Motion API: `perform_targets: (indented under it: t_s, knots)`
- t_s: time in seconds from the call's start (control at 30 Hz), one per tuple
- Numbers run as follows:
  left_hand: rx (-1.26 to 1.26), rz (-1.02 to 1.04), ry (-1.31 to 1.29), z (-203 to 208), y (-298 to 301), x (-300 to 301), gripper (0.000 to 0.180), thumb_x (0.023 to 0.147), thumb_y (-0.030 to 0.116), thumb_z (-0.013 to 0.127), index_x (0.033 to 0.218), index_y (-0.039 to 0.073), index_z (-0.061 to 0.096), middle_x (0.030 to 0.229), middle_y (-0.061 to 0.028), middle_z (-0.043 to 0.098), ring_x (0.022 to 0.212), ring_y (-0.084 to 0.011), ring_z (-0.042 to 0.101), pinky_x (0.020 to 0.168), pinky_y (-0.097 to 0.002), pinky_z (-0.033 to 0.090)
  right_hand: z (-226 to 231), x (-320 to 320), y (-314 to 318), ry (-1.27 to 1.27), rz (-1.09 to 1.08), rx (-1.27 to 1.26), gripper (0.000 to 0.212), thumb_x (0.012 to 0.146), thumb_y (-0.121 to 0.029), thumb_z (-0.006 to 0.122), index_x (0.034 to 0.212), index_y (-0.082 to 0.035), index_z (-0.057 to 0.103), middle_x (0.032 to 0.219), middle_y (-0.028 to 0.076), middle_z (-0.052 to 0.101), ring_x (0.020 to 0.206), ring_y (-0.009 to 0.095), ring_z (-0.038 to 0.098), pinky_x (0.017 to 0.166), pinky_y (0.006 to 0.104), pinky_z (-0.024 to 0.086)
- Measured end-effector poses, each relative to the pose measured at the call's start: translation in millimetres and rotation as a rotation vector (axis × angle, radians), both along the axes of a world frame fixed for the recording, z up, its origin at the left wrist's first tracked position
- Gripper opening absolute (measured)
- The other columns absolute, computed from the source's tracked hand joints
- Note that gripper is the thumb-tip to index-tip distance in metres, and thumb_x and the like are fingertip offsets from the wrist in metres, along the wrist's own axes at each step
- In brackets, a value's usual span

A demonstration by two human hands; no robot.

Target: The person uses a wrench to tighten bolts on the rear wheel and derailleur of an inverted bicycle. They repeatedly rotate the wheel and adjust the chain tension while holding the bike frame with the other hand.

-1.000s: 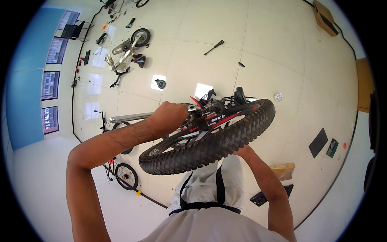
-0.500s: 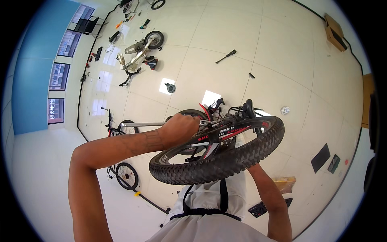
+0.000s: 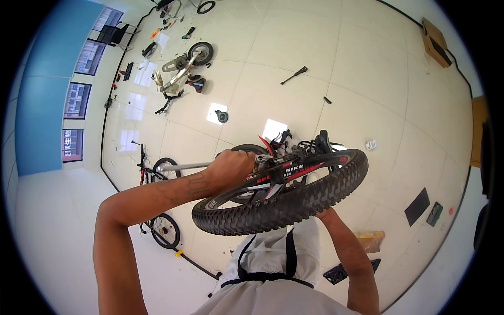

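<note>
My left hand (image 3: 231,169) is closed around a long silver wrench (image 3: 178,167). Its handle sticks out to the left of the fist, and its other end lies by the hub of a bicycle wheel, partly covered by my fingers. The wheel has a thick knobby black tyre (image 3: 283,219) and belongs to a black, red and white bicycle (image 3: 294,169) in front of my body. My right hand (image 3: 324,213) is behind the tyre's lower right side, so its fingers are hidden. The bicycle's black saddle (image 3: 323,142) shows beyond the wheel.
A second bicycle (image 3: 165,230) stands by the left wall. A partly dismantled small bike (image 3: 178,76) lies farther off, with loose parts around it. A black rod-like tool (image 3: 294,74) and a small black piece (image 3: 327,100) lie ahead. A dark tool case (image 3: 336,274) is at lower right.
The wrench handle's outer end has swung down and toward me, with my left hand shifting slightly left. The wheel has moved a little up and left.
</note>
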State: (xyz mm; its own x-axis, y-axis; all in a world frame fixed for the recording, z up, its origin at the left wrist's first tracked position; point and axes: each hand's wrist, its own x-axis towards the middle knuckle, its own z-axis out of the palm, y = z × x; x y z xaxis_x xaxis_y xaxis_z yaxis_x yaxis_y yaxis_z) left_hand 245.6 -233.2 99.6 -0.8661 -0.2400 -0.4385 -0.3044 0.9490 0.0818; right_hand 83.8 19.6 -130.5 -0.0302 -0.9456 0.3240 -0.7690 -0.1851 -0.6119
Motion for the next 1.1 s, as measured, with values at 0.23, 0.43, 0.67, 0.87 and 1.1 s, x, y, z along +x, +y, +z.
perform_targets:
  t_s: [0.23, 0.43, 0.67, 0.87, 1.1]
  knots:
    - [-0.002, 0.008, -0.005, -4, -11, -4, 0.027, 0.094, 0.026, 0.054, 0.086, 0.001, 0.056, 0.063, -0.0122, 0.061, 0.055, -0.0295, 0.063, 0.052, -0.0397, 0.049, -4, 1, 2, 0.043, -0.005, -0.045, 0.052, 0.085, -0.034, 0.062, 0.129, -0.007, 0.056, 0.134, 0.018, 0.052, 0.127, 0.04, 0.043, 0.108, 0.0533, 0.03]
    - [0.033, 0.09, 0.028, -11, -12, 7, 0.028, 0.094, 0.028, 0.054, 0.088, 0.001, 0.055, 0.064, -0.0128, 0.061, 0.058, -0.0311, 0.063, 0.054, -0.0422, 0.049, -5, 0, 0, 0.066, -0.002, -0.076, 0.054, 0.085, -0.034, 0.063, 0.129, -0.006, 0.056, 0.135, 0.02, 0.051, 0.127, 0.042, 0.042, 0.108, 0.0554, 0.029]
    - [0.115, 0.191, 0.012, -22, -17, 20, 0.026, 0.094, 0.026, 0.054, 0.093, 0.001, 0.053, 0.073, -0.016, 0.062, 0.065, -0.0359, 0.064, 0.057, -0.0457, 0.05, -17, 0, 0, 0.203, -0.012, -0.212, 0.057, 0.086, -0.037, 0.06, 0.134, -0.007, 0.053, 0.14, 0.02, 0.046, 0.131, 0.043, 0.038, 0.109, 0.0583, 0.025]
    - [0.117, 0.249, 0.061, -37, -23, 32, 0.023, 0.093, 0.024, 0.054, 0.094, 0.001, 0.053, 0.074, -0.0169, 0.063, 0.066, -0.0363, 0.064, 0.058, -0.0466, 0.05, -12, 4, -8, 0.108, -0.031, -0.099, 0.051, 0.085, -0.035, 0.061, 0.128, -0.008, 0.056, 0.132, 0.017, 0.052, 0.124, 0.038, 0.045, 0.105, 0.0535, 0.032]
    - [0.109, 0.158, 0.038, -14, -38, 3, 0.022, 0.092, 0.02, 0.054, 0.095, -0.002, 0.054, 0.074, -0.0176, 0.064, 0.068, -0.0351, 0.065, 0.059, -0.0443, 0.051, -7, 1, -13, 0.164, -0.029, -0.065, 0.049, 0.084, -0.036, 0.062, 0.124, -0.008, 0.06, 0.127, 0.016, 0.056, 0.12, 0.037, 0.049, 0.103, 0.052, 0.035]
